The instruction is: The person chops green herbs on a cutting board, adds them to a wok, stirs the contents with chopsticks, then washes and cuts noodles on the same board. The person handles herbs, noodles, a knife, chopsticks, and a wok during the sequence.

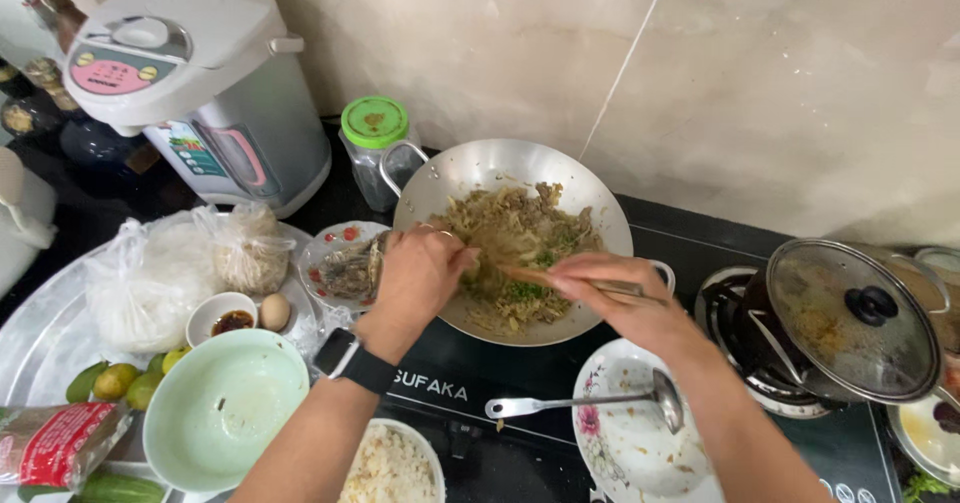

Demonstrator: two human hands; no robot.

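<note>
We look straight down over a black glass cooktop (560,368), and both hands are busy in the round silver metal wok (470,168) that sits at its back edge. It is heaped with a pale stir-fry of noodles and shredded greens (520,248).

The left hand (420,275), a black smartwatch (350,360) on its wrist, hangs over the wok's near rim with its fingers curled inward, closed on the food or on the end of the wooden utensil; we cannot quite tell which, as the knuckles hide the tips. The right hand (610,298) comes in from the other side, fingers pinched around a thin wooden stick (525,275), most likely chopsticks, whose tip lies in the noodles.

Just below the wok, a long steel ladle (590,401) rests with its bowl on a white floral plate (625,443). On the right, a dark pot under a glass lid with a black knob (855,318) sits on the gas ring.

To the left (a crowded corner, this) stand a clear jar with a green lid (375,148), a white electric water boiler (190,83), a pale green empty bowl (225,408), a brown egg (274,311) and a bowl of white rice (388,468).
</note>
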